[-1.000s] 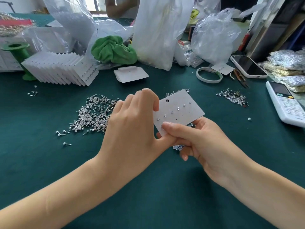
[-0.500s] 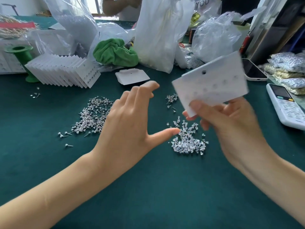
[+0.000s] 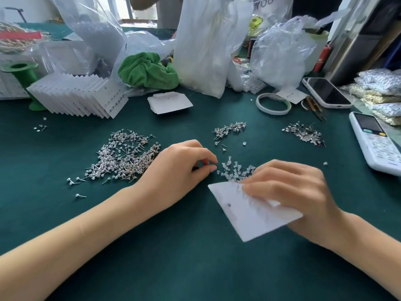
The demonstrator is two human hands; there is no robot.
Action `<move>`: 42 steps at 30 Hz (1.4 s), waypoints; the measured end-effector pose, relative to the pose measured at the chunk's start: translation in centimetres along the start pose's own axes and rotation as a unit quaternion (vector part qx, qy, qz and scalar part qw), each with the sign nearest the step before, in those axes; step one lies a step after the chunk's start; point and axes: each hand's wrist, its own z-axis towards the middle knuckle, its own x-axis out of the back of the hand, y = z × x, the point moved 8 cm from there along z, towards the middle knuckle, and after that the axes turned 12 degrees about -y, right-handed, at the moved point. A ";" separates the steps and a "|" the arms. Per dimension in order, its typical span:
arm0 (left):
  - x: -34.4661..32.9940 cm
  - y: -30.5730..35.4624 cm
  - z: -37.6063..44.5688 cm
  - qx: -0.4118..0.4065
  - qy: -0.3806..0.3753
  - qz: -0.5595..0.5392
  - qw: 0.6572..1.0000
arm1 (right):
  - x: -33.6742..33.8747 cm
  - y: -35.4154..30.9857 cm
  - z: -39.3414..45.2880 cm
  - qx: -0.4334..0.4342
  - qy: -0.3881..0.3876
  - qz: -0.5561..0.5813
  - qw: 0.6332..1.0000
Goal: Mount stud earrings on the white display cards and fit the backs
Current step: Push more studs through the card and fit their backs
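Note:
My right hand (image 3: 290, 190) grips a white display card (image 3: 253, 213) low over the green table, reverse side up, with faint stud posts showing near my fingers. My left hand (image 3: 180, 168) rests on the table with thumb and fingertips curled together at the edge of a small heap of clear earring backs (image 3: 235, 169); whether they pinch one is hidden. A big pile of loose stud earrings (image 3: 121, 157) lies just left of that hand. Two smaller stud piles (image 3: 230, 129) (image 3: 303, 132) lie farther back.
A fanned row of filled cards (image 3: 80, 96) and a stack of blank cards (image 3: 170, 102) sit at the back left and centre. Behind them are plastic bags (image 3: 206, 40), a green cloth (image 3: 147, 70), a tape ring (image 3: 273, 104), a phone (image 3: 325, 92) and a white remote (image 3: 377, 142).
My right hand lifted the card away from my left, turned it over and brought it down near the table. My left hand let go and dropped to the heap of backs.

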 end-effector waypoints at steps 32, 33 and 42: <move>-2.2 1.2 -2.4 0.120 -0.154 -0.389 0.900 | -2.2 -3.8 0.2 0.143 -0.050 -0.232 0.961; -2.2 1.3 -2.4 0.117 -0.156 -0.390 0.900 | -2.2 -3.8 0.2 0.142 -0.049 -0.232 0.961; -1.7 1.7 -2.5 0.081 -0.139 -0.354 0.921 | -2.3 -3.9 0.0 0.145 -0.046 -0.241 0.958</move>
